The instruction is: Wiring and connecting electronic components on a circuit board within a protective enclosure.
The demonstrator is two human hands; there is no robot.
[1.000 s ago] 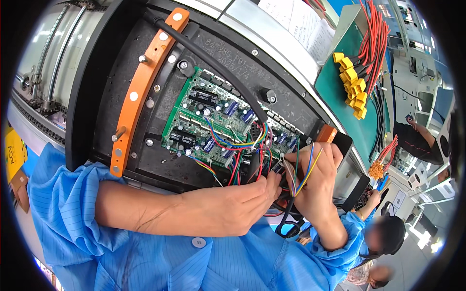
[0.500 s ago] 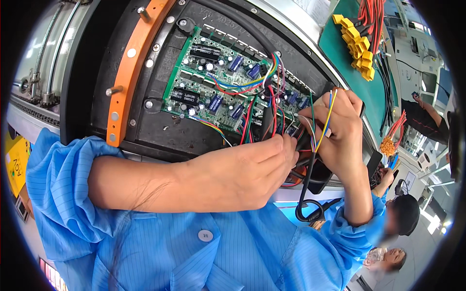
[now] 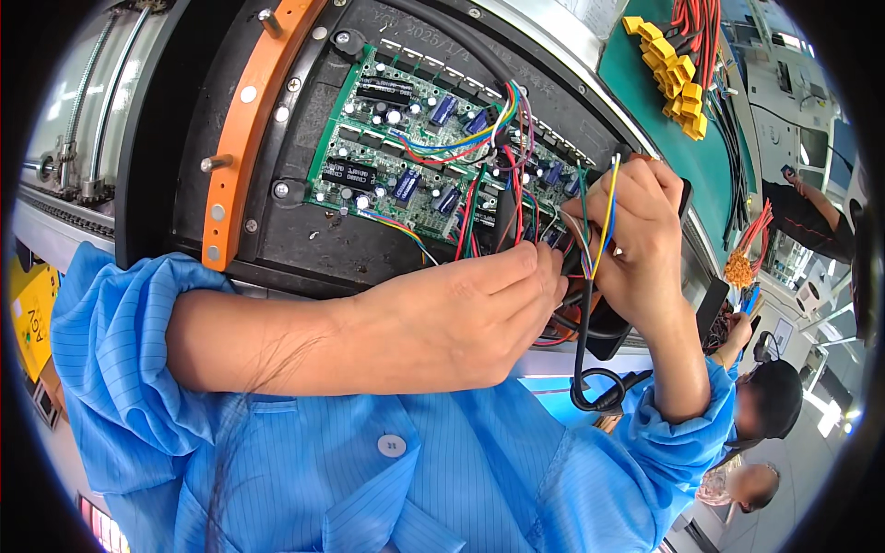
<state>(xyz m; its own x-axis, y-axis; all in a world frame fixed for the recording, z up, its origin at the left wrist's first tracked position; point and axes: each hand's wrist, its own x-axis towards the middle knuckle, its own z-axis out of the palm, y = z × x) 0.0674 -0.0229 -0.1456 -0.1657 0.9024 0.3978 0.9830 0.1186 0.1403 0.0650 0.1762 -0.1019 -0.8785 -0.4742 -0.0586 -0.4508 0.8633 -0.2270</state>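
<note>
A green circuit board (image 3: 324, 189), carrying capacitors and several coloured wires, lies in a black tray. My right hand (image 3: 643, 241) is at the board's right end, its fingers closed around thin wires (image 3: 608, 212) in yellow, blue, green and other colours. These fan out from a black cable (image 3: 581, 346) that hangs below the hand in a loop. My left hand (image 3: 479, 313) reaches across the board's near edge, close to the right hand. Its fingers are pinched together beside the wires, and what lies between the fingertips is hidden.
An orange bar (image 3: 241, 120) with metal pins crosses the black tray (image 3: 198, 83) at the left. Yellow connectors (image 3: 671, 78) on red and black leads lie on the green mat (image 3: 636, 69) at upper right. A thick black cable (image 3: 452, 37) runs over the board. Other people are at the far right.
My right hand has shifted slightly left and down with the wires. The black cable's loop has swung a little to the right. My left hand stays almost in place.
</note>
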